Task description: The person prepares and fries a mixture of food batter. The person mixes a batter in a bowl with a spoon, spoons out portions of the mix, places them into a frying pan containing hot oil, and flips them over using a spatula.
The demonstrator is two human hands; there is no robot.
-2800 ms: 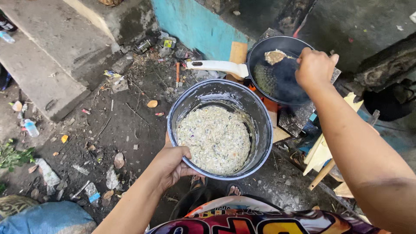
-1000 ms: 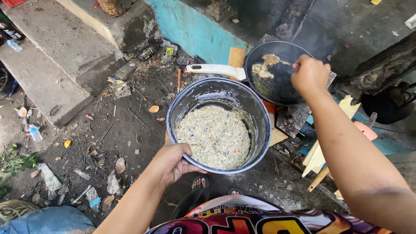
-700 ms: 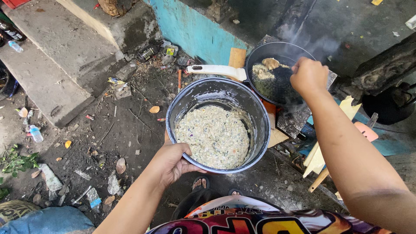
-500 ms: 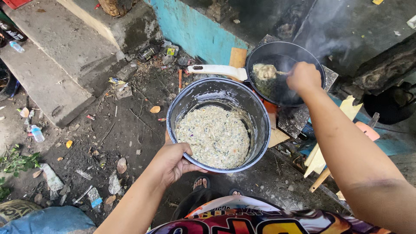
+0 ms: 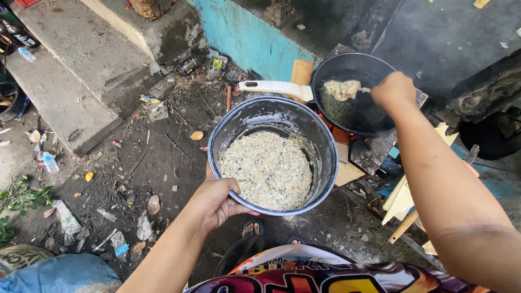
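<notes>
Since a moment ago, the right hand (image 5: 394,89) has carried its spoonful of batter (image 5: 342,88) over the black pan (image 5: 355,92), at one o'clock from the bowl (image 5: 273,154). Its fingers close round the spoon. The left hand (image 5: 214,202) grips the bowl's rim at seven o'clock. One scoop is going in; the bowl looks nearly full. The pan's white handle (image 5: 274,88) points to nine o'clock.

a: along the ground's left edge? a clear plastic bottle (image 5: 49,161) beside the concrete step (image 5: 65,92), green leaves (image 5: 19,201) below.
b: far side: turquoise wall (image 5: 255,40), wooden board (image 5: 302,72) against it. blue sack (image 5: 59,274), near left corner.
</notes>
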